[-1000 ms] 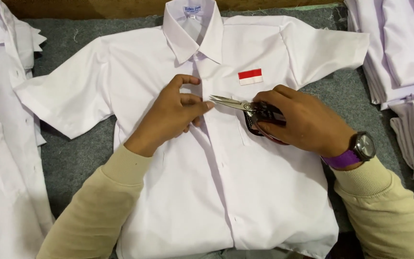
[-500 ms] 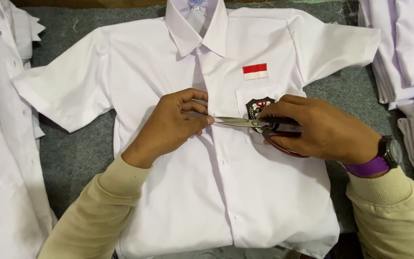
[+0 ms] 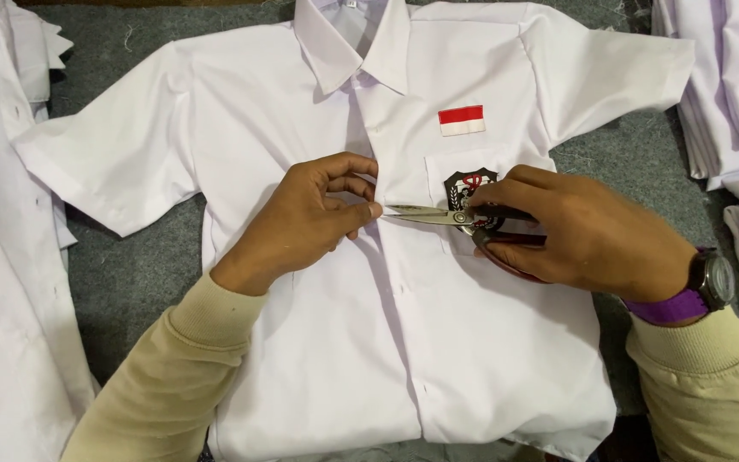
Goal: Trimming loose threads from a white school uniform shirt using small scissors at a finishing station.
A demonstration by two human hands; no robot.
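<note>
Scissors [image 3: 438, 217] sit lower on the shirt [image 3: 318, 342] than before; right hand [image 3: 583, 235] grips them, left hand [image 3: 305, 222] pinches the placket. Grey felt table [image 3: 121, 265].

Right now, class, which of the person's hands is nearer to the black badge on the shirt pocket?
Right. The right hand, holding scissors, touches the black badge; the left hand pinches the shirt placket, well to the badge's left.
</note>
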